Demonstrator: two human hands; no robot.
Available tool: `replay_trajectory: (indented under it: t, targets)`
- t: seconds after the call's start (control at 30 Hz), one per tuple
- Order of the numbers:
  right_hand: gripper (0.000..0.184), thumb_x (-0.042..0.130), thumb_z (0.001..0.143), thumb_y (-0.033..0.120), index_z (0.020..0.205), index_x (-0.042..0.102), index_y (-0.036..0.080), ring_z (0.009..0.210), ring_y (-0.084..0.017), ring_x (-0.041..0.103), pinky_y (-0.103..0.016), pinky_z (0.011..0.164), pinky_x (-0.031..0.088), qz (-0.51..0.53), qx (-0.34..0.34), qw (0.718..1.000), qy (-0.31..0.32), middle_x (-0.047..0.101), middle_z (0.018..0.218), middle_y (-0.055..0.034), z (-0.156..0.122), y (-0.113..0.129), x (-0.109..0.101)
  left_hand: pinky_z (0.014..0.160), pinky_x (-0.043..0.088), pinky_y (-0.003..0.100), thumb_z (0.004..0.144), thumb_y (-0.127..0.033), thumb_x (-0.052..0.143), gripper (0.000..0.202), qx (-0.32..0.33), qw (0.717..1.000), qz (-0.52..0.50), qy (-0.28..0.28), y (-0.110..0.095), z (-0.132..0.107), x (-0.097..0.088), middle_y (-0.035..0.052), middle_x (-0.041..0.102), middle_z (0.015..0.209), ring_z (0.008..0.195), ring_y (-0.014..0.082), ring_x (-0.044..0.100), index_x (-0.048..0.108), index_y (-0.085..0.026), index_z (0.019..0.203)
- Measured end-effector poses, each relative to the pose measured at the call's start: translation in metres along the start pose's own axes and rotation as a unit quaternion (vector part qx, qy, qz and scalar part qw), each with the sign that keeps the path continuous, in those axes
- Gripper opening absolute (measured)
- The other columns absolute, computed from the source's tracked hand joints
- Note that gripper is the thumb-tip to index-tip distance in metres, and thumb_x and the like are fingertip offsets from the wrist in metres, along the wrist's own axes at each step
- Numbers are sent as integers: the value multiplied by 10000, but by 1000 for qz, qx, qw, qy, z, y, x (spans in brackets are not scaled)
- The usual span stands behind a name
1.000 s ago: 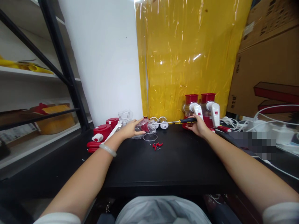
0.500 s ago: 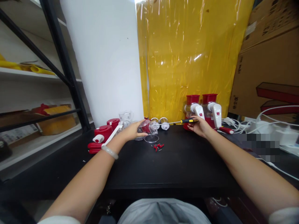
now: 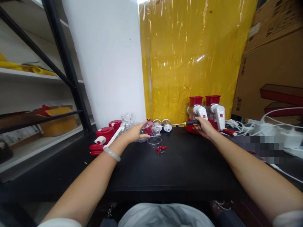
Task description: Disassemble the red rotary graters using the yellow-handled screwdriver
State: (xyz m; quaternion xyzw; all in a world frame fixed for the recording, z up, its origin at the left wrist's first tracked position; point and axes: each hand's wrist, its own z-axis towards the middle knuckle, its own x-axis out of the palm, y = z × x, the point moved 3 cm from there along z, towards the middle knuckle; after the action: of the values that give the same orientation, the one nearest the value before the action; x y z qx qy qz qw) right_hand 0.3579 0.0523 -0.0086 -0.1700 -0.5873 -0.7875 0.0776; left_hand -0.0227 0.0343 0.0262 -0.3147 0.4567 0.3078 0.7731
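Observation:
My left hand [image 3: 137,131] is closed round a clear and red plastic part [image 3: 148,128] lying on its side at the back of the black table. In my right hand [image 3: 204,126] is a long screwdriver [image 3: 190,122] with a black and yellow handle, its shaft level and pointing left. The tip reaches the clear end of the part; whether it sits in a screw cannot be made out. Just in front lies a clear ring [image 3: 154,140], with small red pieces and screws [image 3: 161,148] nearer me. Two white-ended grater drums [image 3: 167,125] lie behind the shaft.
Two assembled red and white rotary graters [image 3: 214,110] stand at the back right. Red bases [image 3: 105,135], red handles [image 3: 96,150] and clear cups [image 3: 128,117] lie at the left. White cables [image 3: 239,126] and a cardboard box [image 3: 272,72] are at right; a shelf rack [image 3: 63,56] is at left.
My right hand's grip on the screwdriver handle has shifted, with the fingers curled further round its end. The left hand and the plastic part stay almost still.

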Motion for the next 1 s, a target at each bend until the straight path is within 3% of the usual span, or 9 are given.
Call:
replay_trajectory:
  t: [0.2,0.27,0.33,0.47,0.57,0.67,0.8,0.9,1.0]
  targets:
    - [98,622,674,187,735,554,220,585,-143,567,-285,564,507,64,18,998,6,594,658,9,-7,8,0,1123,358,440,768,-583,698,893,-10,1000,0,3,-2,-1,-1,149,446,1519,1374,313,454,349,-216,1503]
    - [76,626,714,236,725,553,219,575,-147,570,-290,560,506,64,18,998,7,591,641,7,-7,7,0,1126,355,433,764,-584,699,904,-12,1000,1,4,-2,0,-1,159,443,1519,1376,313,451,351,-197,1503]
    - [179,604,802,361,711,547,218,521,-149,544,-290,516,488,38,19,999,-2,572,591,0,-4,4,-2,1128,354,425,761,-593,698,909,-11,1000,2,4,-1,0,0,161,447,1516,1375,314,452,355,-193,1502]
    - [338,587,863,500,683,545,217,379,-117,386,-257,407,394,-74,-14,997,-28,427,430,34,2,-1,-5,1128,358,415,755,-613,694,919,-8,1000,4,1,1,1,1,151,453,1514,1373,316,456,355,-204,1505]
    - [230,676,817,367,698,554,213,395,-95,376,-242,437,422,-61,-29,998,-10,437,461,48,2,0,-3,1126,358,426,762,-606,693,914,-6,1000,2,2,2,1,1,153,450,1516,1372,315,456,348,-207,1508]
    - [114,678,731,199,735,565,214,517,-107,511,-251,522,494,20,-1,1000,-14,572,632,25,-3,5,0,1127,355,436,764,-595,697,897,-5,1000,0,3,0,0,0,143,446,1520,1377,311,451,347,-230,1505]
    - [158,623,637,117,742,571,223,658,-140,598,-280,594,536,76,16,997,1,617,717,26,-9,10,3,1120,365,439,763,-573,711,889,-15,1000,0,2,-2,0,-1,151,450,1515,1374,318,454,361,-219,1500]
    - [106,658,703,223,745,561,227,645,-149,607,-297,601,543,54,16,998,5,624,710,18,-6,8,0,1114,370,459,766,-556,716,876,-11,1000,-3,1,-3,-1,-2,148,455,1512,1368,322,461,365,-226,1498]
    - [266,660,794,446,713,530,229,490,-147,531,-292,492,493,-12,10,1000,-16,551,569,16,3,1,-6,1117,367,466,767,-545,720,866,-7,1000,-5,1,-3,0,-2,145,459,1510,1369,320,461,370,-234,1495]
